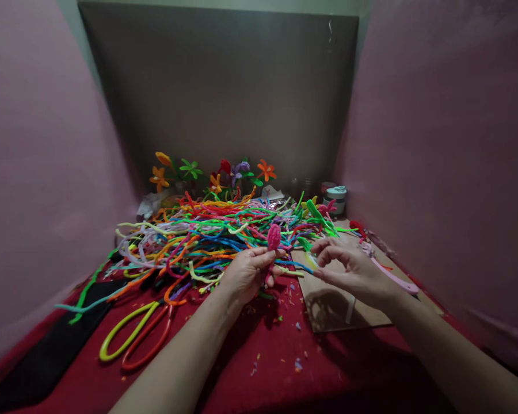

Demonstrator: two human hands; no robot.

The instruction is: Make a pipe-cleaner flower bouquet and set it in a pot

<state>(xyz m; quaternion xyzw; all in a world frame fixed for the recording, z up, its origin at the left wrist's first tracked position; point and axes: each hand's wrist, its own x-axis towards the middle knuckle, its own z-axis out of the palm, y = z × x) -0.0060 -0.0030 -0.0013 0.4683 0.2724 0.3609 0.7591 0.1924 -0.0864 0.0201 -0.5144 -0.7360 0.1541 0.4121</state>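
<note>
My left hand [248,273] pinches a pink fuzzy bud [274,236] by its lower end, the looped head standing up above the fingertips. To its right, my right hand [351,270] hovers over a brown board [328,313], thumb and index finger curved toward each other with a gap between them. A blue fuzzy stem [296,264] runs up to the thumb tip; whether it is touched is unclear. Beyond both hands spreads a large heap of multicoloured pipe cleaners [211,233].
Finished fuzzy flowers [234,172] stand behind the heap. A lidded jar [335,200] is at the back right. Yellow and red loop handles [132,333] lie front left, beside a black strip [56,351]. Fuzz scraps dot the red cloth [259,391]. A pink curved tool [395,276] lies right.
</note>
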